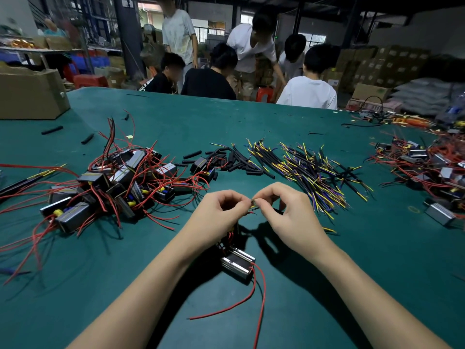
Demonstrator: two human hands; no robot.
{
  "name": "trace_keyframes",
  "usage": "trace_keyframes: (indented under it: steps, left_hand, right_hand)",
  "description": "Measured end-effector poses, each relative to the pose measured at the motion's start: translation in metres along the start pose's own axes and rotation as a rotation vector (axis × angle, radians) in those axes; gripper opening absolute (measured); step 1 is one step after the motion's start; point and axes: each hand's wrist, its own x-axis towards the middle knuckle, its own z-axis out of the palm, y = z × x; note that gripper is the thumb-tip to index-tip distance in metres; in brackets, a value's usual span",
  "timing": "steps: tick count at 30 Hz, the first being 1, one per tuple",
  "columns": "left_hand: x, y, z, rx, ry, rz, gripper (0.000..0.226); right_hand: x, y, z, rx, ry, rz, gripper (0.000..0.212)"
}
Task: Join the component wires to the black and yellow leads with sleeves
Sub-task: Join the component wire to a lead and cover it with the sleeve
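L hand and R hand are held close together above the green table, fingertips nearly meeting; both are curled, and thin wire ends are pinched between thumb and forefinger of each, at the gap between the hands. What exactly is joined there is too small to tell. A component, a small black and metal block, is seen below the hands, betw. the forearms, hanging or resting just at the table, w/ two red wires trailing toward the viewer. A pile of components w/ red wires lies to the left. Black sleeves are scattered beyond the hands, and the black and yellow leads are heaped just right of them. A cardboard box stands at far left. People are grouped past the far table edge.
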Motion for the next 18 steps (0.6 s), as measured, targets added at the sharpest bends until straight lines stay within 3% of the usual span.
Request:
trace_keyframes:
  steps: [11,15,18]
  left_hand:
    - [-0.001,-0.002,0.001,0.052,-0.004,0.043,0.013]
    - [0.000,0.000,-0.001,-0.056,-0.071,-0.016,0.015]
    - [-0.001,0.001,-0.003,-0.244,-0.166,-0.070,0.012]
  right_hand:
    - [0.004,-0.005,-0.007,-0.079,-0.117,0.012,0.017]
    - [0.005,-0.003,-0.011,-0.161,-0.106,-0.132,0.011]
    - [0.005,-0.004,-0.012,-0.350,-0.057,-0.357,0.009]
